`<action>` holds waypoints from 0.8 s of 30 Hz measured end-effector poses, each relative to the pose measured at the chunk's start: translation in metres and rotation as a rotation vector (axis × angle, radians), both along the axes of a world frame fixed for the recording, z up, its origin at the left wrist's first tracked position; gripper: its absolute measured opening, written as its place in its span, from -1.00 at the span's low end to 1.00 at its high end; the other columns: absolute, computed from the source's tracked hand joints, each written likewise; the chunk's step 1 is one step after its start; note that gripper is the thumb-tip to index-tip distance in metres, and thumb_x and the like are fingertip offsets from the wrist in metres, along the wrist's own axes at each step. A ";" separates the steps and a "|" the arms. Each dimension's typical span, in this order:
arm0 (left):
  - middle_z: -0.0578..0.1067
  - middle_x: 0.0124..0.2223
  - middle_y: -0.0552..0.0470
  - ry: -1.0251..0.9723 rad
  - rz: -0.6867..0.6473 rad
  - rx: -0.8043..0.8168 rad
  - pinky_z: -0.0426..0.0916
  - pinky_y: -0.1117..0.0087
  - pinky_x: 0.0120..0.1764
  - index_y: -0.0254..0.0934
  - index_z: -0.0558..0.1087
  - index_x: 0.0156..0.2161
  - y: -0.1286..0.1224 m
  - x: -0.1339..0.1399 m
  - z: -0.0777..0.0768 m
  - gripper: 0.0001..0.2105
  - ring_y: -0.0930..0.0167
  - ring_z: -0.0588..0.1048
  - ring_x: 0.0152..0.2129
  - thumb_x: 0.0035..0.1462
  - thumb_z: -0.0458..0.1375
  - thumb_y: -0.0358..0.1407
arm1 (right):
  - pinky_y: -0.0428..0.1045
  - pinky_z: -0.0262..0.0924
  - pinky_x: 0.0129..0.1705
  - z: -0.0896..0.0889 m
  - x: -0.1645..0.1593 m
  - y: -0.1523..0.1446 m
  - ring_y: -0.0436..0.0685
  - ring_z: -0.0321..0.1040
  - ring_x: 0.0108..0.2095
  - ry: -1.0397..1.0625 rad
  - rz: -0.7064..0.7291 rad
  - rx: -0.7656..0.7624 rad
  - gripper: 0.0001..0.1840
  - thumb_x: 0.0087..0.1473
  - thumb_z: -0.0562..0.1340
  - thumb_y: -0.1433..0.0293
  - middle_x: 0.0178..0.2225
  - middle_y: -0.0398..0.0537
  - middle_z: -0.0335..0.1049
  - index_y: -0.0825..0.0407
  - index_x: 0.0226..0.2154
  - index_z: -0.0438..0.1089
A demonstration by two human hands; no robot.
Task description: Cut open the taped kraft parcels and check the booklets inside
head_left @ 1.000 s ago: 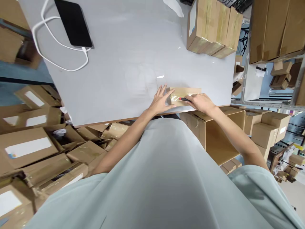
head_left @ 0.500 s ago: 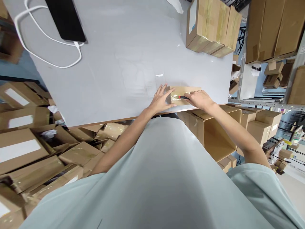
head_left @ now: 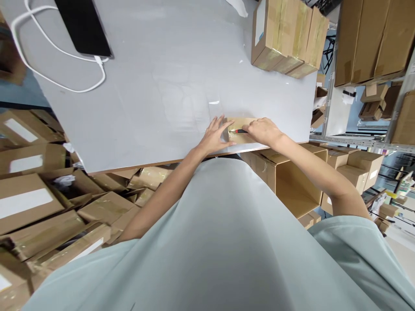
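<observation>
One left hand [head_left: 214,136] and one right hand [head_left: 264,131] make two. With them are one small box [head_left: 240,138] and one tool [head_left: 241,131] (partly hidden, yet clearly single). There is one table [head_left: 136,95], bearing one phone [head_left: 84,28], one cable [head_left: 78,91] and three taped boxes [head_left: 292,34]. Of the white bits, two show plainly: one scrap [head_left: 214,103] and one larger sheet [head_left: 239,6]; the specks [head_left: 287,83] are too tiny to count surely. One open carton [head_left: 295,190] is in sight, and three big cartons [head_left: 372,39] at upper right. The left-hand heap [head_left: 106,207] shows five white labels [head_left: 26,203]; its cartons overlap too much to number.
</observation>
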State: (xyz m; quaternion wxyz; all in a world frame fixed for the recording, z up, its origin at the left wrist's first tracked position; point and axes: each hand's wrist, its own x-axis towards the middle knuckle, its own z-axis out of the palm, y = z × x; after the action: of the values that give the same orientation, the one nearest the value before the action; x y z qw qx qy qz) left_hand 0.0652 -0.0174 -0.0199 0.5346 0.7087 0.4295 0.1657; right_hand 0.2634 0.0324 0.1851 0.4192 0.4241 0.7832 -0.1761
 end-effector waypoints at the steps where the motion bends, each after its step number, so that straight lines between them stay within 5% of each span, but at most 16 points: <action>1: -0.06 0.68 -0.26 0.002 0.003 0.003 0.02 -0.37 0.49 -0.05 0.18 0.60 0.000 0.000 0.000 0.12 -0.25 -0.16 0.62 0.09 0.30 0.46 | 0.12 0.25 -0.04 0.000 -0.001 0.000 0.39 0.62 0.05 -0.001 0.003 -0.002 -0.54 0.55 0.06 0.43 0.03 0.30 0.69 0.03 0.31 0.51; 8: -0.03 0.68 -0.26 0.022 0.022 0.004 -0.01 -0.31 0.52 -0.09 0.18 0.60 -0.004 -0.001 0.004 0.13 -0.22 -0.13 0.62 0.11 0.22 0.51 | 0.11 0.27 -0.03 -0.006 0.016 -0.008 0.36 0.63 0.02 0.012 -0.016 0.030 -0.52 0.51 0.03 0.49 -0.01 0.30 0.70 0.07 0.26 0.53; 15: 0.02 0.68 -0.19 0.038 0.030 -0.016 -0.03 -0.29 0.54 -0.03 0.20 0.60 -0.003 -0.004 0.009 0.10 -0.21 -0.10 0.61 0.11 0.24 0.50 | 0.09 0.23 -0.08 -0.002 0.097 -0.019 0.34 0.64 0.00 -0.141 -0.102 0.062 -0.54 0.50 0.05 0.52 0.01 0.32 0.69 0.09 0.24 0.53; 24: 0.04 0.67 -0.21 0.058 0.045 -0.012 -0.04 -0.28 0.55 -0.07 0.17 0.61 -0.003 -0.004 0.008 0.09 -0.17 -0.06 0.61 0.14 0.25 0.46 | 0.10 0.17 -0.10 0.013 0.178 -0.032 0.36 0.61 -0.06 -0.117 -0.272 0.163 -0.58 0.58 0.11 0.23 0.04 0.25 0.69 -0.06 0.25 0.57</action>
State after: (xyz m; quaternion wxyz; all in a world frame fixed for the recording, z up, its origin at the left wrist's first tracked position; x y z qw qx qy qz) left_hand 0.0614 -0.0205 -0.0116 0.5225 0.7001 0.4616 0.1543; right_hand 0.4411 0.0003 0.1979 0.4006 0.5685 0.7044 -0.1421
